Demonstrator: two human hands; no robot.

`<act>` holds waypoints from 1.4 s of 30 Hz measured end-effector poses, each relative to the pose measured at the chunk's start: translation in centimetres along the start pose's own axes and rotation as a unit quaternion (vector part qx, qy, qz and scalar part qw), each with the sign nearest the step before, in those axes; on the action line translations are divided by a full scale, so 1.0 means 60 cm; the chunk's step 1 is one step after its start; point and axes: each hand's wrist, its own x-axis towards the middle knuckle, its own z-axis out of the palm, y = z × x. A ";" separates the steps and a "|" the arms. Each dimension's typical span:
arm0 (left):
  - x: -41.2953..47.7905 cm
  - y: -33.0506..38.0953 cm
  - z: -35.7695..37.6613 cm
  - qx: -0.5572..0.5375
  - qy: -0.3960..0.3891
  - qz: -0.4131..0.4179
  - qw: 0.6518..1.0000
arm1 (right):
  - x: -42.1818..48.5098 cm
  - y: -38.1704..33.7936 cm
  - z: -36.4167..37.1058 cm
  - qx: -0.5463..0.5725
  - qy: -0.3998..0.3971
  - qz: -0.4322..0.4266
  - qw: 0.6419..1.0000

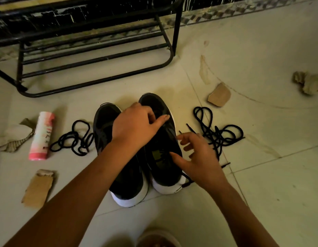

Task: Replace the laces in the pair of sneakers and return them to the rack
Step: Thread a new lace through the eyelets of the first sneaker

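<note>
Sneakers, a black pair with white soles, stand side by side on the pale tiled floor in the middle of the frame. Their white ends are nearest the viewer. The left sneaker (104, 125) is partly covered by a forearm; the right sneaker (165, 139) sits a little farther up and shows a greenish patch near its middle.

The left hand (133, 125) reaches across the left sneaker to the far part of the right one. Its thumb is straight and its fingers bend down over the shoe, but I cannot tell whether they hold anything. The right hand (199, 157) is released, with its fingers spread and loose, at the right edge of the right sneaker. A thin black lace runs beneath it.

One loose black lace pile (72, 139) lies just left of the pair and another lace tangle (217, 131) lies to the right. The black metal rack (94, 56) fills the upper left.

A pink bottle (41, 136) lies on its side at the left, with crumpled paper (14, 136) beside it. Cardboard scraps lie at the lower left (39, 189) and above the right tangle (219, 95).
</note>
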 end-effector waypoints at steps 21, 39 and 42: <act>0.028 0.001 0.006 -0.073 -0.138 0.054 0.986 | 0.029 -0.005 0.041 -0.020 0.056 0.003 0.998; -0.004 -0.040 -0.029 -0.366 -0.250 0.089 0.892 | 0.037 -0.015 0.068 -0.076 0.118 0.014 0.990; -0.002 -0.042 -0.042 -0.361 -0.293 0.085 0.881 | 0.037 -0.022 0.067 -0.082 0.118 0.022 0.989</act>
